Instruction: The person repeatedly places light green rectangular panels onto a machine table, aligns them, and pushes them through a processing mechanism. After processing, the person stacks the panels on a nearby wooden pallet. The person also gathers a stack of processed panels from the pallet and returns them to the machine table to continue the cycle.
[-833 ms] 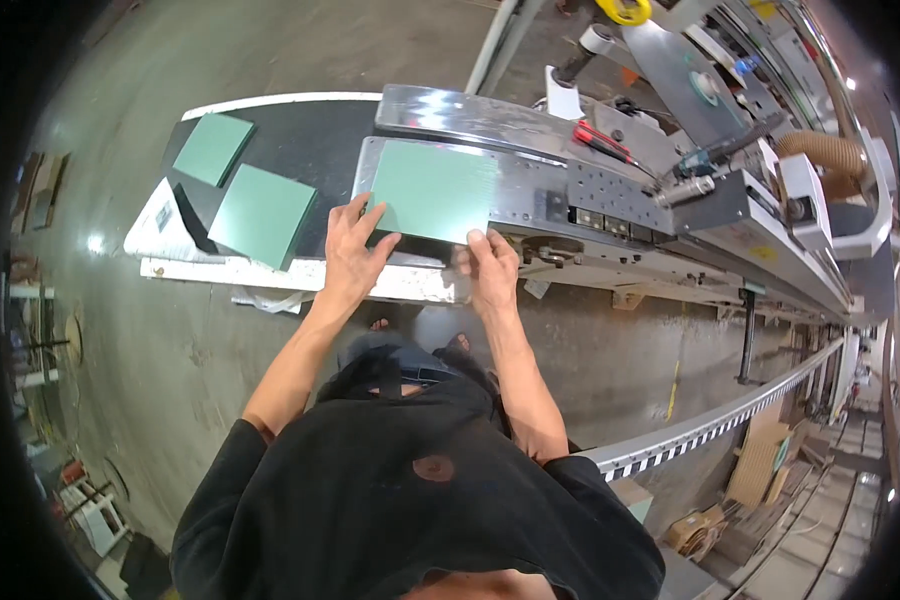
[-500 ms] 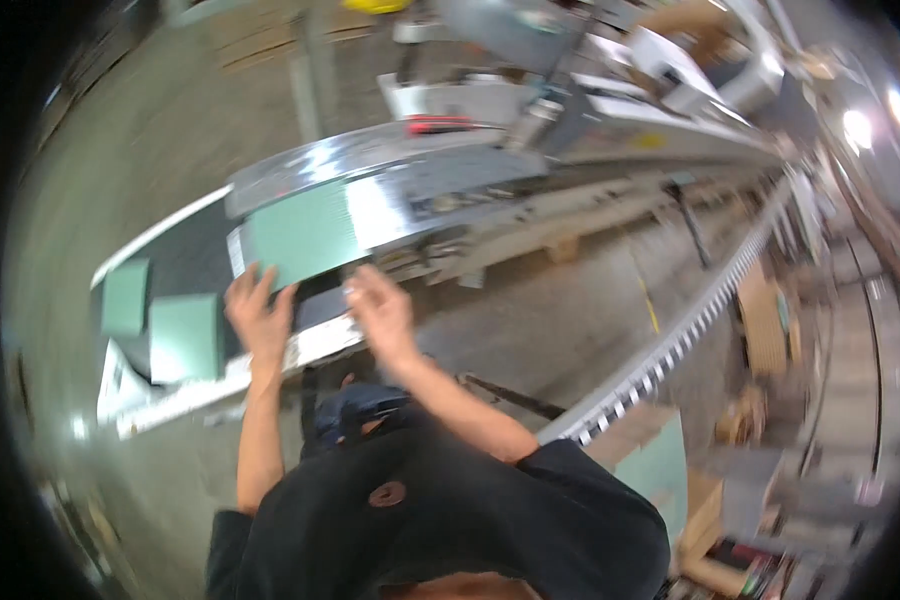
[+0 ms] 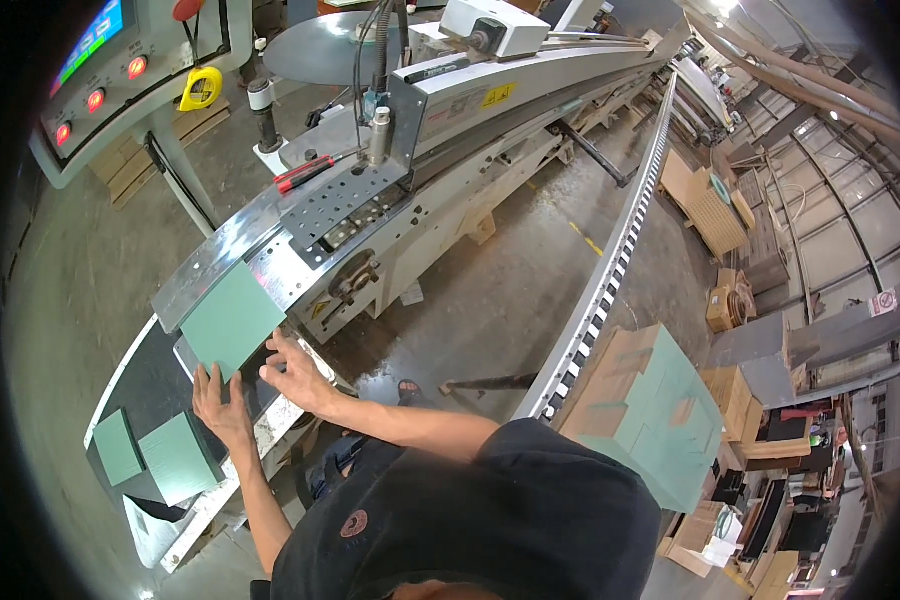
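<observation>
Left hand [image 3: 222,408] spread and unclenched, fingertips at the near corner of a green rectangular panel [image 3: 232,318]; right hand [image 3: 298,374] loosely open beside its near edge, whether touching I cannot tell. The panel lies flat, partly on a silver metal bed [image 3: 280,272]. Leftward, two more green panels [image 3: 180,458] rest on a dark tabletop [image 3: 158,378]; farther off, a red-and-black hand tool [image 3: 304,174] lies beside a perforated metal plate [image 3: 355,205]

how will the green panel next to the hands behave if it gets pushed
The green panel looks stiff, since its edges run straight with no visible sag. It may slide fairly easily, as it rests on a smooth, shiny metal bed. Being broad, thin and flat, it seems unlikely to roll or tip.
</observation>
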Demonstrator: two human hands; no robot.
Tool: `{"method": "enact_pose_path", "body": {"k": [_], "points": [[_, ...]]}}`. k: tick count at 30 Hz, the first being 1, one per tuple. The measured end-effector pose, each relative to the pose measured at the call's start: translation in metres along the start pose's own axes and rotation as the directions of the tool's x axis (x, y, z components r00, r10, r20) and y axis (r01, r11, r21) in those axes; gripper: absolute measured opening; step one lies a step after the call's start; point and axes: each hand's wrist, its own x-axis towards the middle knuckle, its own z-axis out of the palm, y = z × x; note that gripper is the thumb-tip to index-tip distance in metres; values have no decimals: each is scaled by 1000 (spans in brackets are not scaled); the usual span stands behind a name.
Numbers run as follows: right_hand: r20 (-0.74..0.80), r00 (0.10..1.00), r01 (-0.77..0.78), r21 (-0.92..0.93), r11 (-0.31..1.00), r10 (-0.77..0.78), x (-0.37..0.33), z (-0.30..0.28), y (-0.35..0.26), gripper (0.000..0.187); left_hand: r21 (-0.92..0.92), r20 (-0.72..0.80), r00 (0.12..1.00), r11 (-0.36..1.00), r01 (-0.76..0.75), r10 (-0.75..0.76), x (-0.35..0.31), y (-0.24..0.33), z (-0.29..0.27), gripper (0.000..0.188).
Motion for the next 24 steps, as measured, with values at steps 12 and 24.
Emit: {"method": "enact_pose_path", "body": {"k": [12,24], "points": [[-51,999,12,-65,998,-15,2,-1,2,77,-47,-18,999,998,-38,37,0,-1,3,42],[-19,1000,-23,-11,1000,23,-1,-2,-23,64,-45,-14,1000,999,-29,28,2,3,-2,37]]}}
